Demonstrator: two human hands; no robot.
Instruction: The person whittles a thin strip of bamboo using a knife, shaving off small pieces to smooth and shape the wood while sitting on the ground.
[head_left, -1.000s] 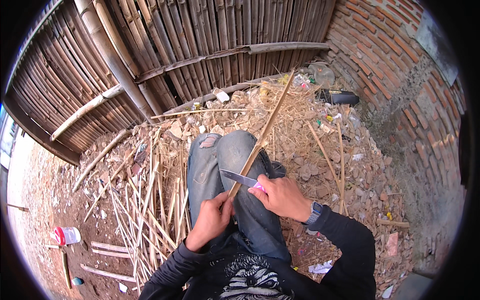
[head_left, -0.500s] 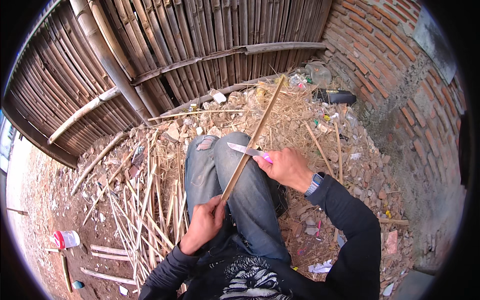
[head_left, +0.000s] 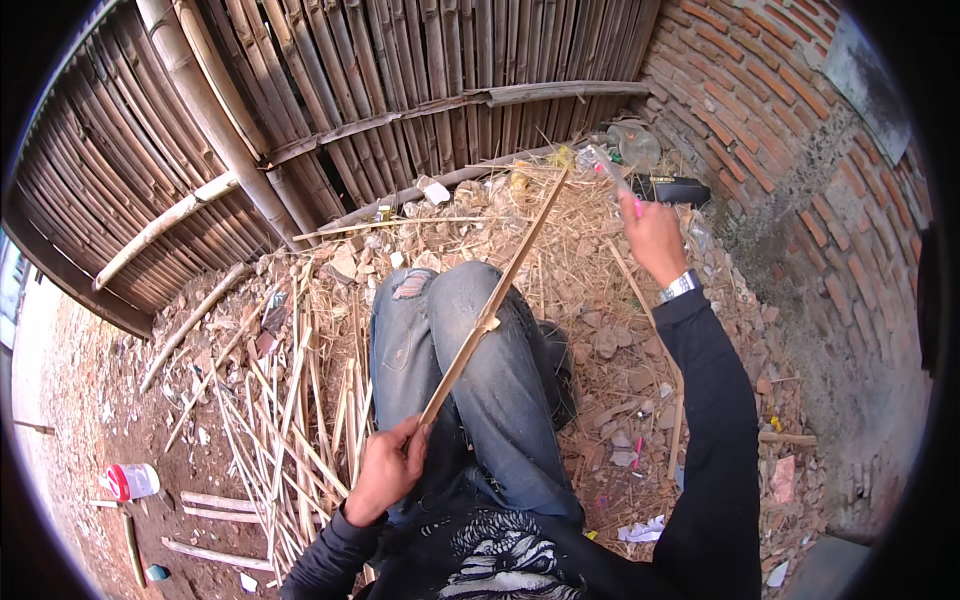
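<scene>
A long bamboo strip (head_left: 497, 296) slants across my jeans-clad knees (head_left: 470, 310), its far end reaching over the straw. My left hand (head_left: 390, 468) is closed around its near end. A small pale curl of shaving stands up from the strip near its middle. My right hand (head_left: 655, 242) is raised out beyond my knees to the right, closed on the pink handle of a knife (head_left: 618, 178). The knife's blade points up and away to the left, apart from the strip.
Many split bamboo sticks (head_left: 290, 430) lie piled left of my legs. A red-lidded clear container (head_left: 132, 481) is on the dirt at far left. Rubble and straw cover the ground ahead, up to a bamboo fence (head_left: 400, 60). A brick wall (head_left: 800, 200) rises at right, with a black object (head_left: 675, 190) near it.
My right hand with the knife has moved off the strip, forward and to the right. The left hand and the strip have shifted slightly toward me and left.
</scene>
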